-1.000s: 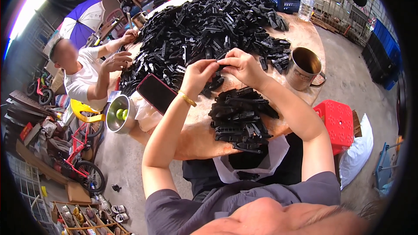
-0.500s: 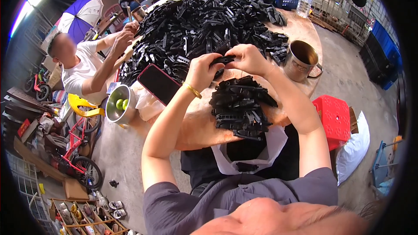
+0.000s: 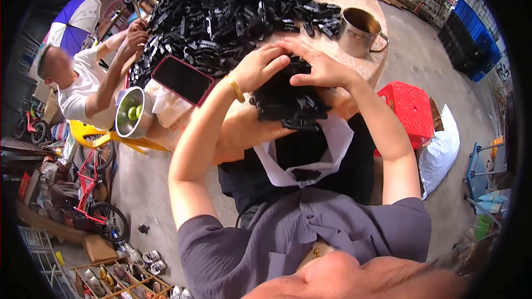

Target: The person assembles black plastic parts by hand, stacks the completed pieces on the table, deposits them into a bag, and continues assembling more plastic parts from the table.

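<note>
A smaller pile of black plastic clip-like parts [image 3: 288, 102] lies at the near edge of the table. My left hand [image 3: 259, 67] and my right hand [image 3: 322, 67] arch over its far side, fingers stretched and fingertips meeting. Both hands are open, and no part shows gripped in either. Whether the palms touch the pile is hidden. Beyond them spreads a large heap of similar black parts [image 3: 233, 14]. Just below the near edge, a white plastic bag [image 3: 336, 138] hangs open over my lap, with some black parts inside.
Left on the table are a phone [image 3: 182, 80] and a metal bowl [image 3: 123, 115] holding green fruit. A steel mug [image 3: 354, 36] stands at the right. Beside the table is a red stool [image 3: 409, 112]. Another person [image 3: 91, 80] works at the far left.
My hands held a black part between them above the near pile; now they are spread over that pile without it. The view has shifted, so the table sits higher and further left.
</note>
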Demonstrator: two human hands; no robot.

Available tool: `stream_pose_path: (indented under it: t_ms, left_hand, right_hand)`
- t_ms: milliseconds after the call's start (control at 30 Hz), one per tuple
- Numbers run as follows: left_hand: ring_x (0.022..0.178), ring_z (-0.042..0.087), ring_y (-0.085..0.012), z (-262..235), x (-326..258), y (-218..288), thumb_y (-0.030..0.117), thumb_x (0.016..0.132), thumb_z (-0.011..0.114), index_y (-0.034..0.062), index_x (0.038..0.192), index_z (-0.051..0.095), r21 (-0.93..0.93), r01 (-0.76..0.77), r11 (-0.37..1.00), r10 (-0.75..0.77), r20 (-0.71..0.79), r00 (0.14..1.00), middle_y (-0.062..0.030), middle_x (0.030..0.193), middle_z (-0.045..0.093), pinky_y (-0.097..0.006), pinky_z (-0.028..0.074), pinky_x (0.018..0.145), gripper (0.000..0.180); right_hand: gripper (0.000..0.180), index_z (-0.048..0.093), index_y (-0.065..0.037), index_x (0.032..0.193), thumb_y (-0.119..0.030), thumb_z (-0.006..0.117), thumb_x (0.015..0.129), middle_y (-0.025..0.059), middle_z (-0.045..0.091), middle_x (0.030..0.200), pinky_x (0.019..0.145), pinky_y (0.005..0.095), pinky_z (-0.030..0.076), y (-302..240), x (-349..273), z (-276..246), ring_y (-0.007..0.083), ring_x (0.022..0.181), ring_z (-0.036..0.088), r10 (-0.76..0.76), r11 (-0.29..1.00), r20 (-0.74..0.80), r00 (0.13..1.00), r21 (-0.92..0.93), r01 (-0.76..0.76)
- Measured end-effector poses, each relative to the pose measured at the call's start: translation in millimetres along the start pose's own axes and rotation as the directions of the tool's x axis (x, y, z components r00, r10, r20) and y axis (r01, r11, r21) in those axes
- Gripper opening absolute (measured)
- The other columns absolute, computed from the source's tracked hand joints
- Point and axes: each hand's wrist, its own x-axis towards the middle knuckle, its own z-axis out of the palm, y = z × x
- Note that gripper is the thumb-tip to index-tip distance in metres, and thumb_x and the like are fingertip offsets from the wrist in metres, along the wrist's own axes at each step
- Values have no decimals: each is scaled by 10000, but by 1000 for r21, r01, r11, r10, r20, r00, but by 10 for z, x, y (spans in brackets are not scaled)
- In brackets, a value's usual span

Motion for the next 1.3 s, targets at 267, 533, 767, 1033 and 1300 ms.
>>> stream_pose_path:
  t_ms: [267,533,767,1033,1300]
  left_hand:
    - [1141,397,-398,358,-268,362,373,839,531,-21,1129,509,417,259,871,-121,-330,936,-235,1224,418,-403,344,961,489]
    - [1107,453,-300,1852,-1270,1227,247,721,630,34,1024,538,245,-97,965,5,352,936,-126,1086,517,-425,408,880,382]
    - [1245,290,-321,2271,-1756,629,240,813,443,154,1171,482,698,-313,644,-7,414,910,-82,1367,302,-633,288,905,370]
    - [1001,479,-274,2196,-1712,484,107,709,532,36,803,500,419,-58,906,-72,286,956,-140,1042,464,-355,465,785,122]
    - [1041,498,-340,1864,-1692,674,94,684,613,-17,764,475,-370,453,811,-204,548,812,-244,1127,494,-344,434,811,194]
  right_hand:
    - [673,463,-140,1262,-463,666,707,169,422,1288,1000,384,326,-103,-89,165,323,1186,407,-72,992,-160,984,92,88]
    - [487,534,-105,1197,-309,644,769,172,460,1259,993,374,321,-95,-107,134,319,1177,424,-77,997,-126,989,-5,77]
    - [496,531,-126,1205,-329,646,768,189,438,1279,1007,374,307,-104,-107,149,324,1206,397,-42,999,-142,989,26,46]
    - [508,536,-116,1198,-338,657,757,183,439,1277,1005,372,309,-102,-120,164,317,1204,399,-20,997,-134,991,73,30]
    - [485,562,-84,1152,-322,672,744,159,466,1252,986,361,333,-132,-127,138,307,1171,433,-21,993,-136,990,109,36]
